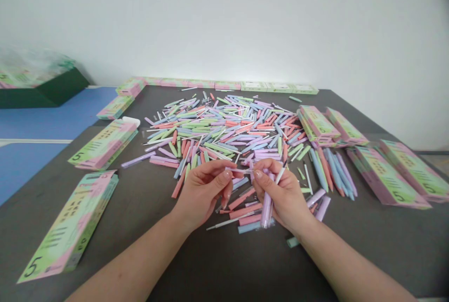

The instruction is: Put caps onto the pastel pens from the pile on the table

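Over the front of a loose pile of pen parts (224, 129), my two hands face each other. My left hand (205, 190) is closed in a pinch on a slim pale purple pen part (240, 170), whose other end reaches the fingertips of my right hand (284, 197). That right hand is also closed around a wider purple pen barrel (267, 208), which points down toward me. A white stick like a pen refill (279, 176) pokes up between its fingers. Below the hands lie red and blue barrels and a white refill (231, 221).
Printed pen boxes (70, 227) line the left side of the dark table (217, 274), with more along the back edge. On the right lie stacked boxes (389, 176) beside a row of assembled-looking pens (333, 171). A dark green bin (45, 91) stands on the blue surface at left.
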